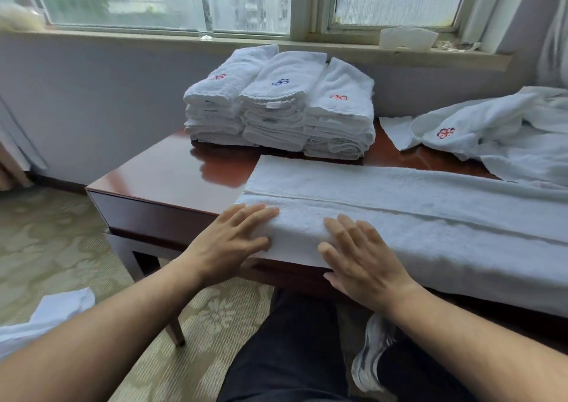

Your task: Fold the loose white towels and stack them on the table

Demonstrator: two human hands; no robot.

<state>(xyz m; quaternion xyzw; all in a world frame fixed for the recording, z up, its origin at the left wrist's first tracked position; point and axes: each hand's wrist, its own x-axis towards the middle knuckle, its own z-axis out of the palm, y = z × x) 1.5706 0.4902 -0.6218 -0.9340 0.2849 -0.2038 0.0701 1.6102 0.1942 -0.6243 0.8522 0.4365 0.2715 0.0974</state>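
A long white terry towel, folded lengthwise into a narrow strip, lies along the near edge of the glossy reddish-brown wooden worktop and runs out of view to the right. Its front side hangs slightly over the edge.

The left hand lies flat on the strip's left end, fingers straight and a little spread, gripping nothing. The right hand rests just beside it on the same end, palm down and fingers straight and spread too. Both hands press on the cloth rather than hold it.

Behind the strip, towards the wall, are three stacks of folded white towels, side by side and touching. The outer two have a red embroidered mark on top, the middle one a blue mark. To the right, at the back of the worktop, is a heap of loose white towels, rumpled, with one red mark showing.

A clear plastic bottle stands upright on the windowsill above the stacks. A white cloth (what kind I cannot tell) lies on the patterned beige carpet at lower left.
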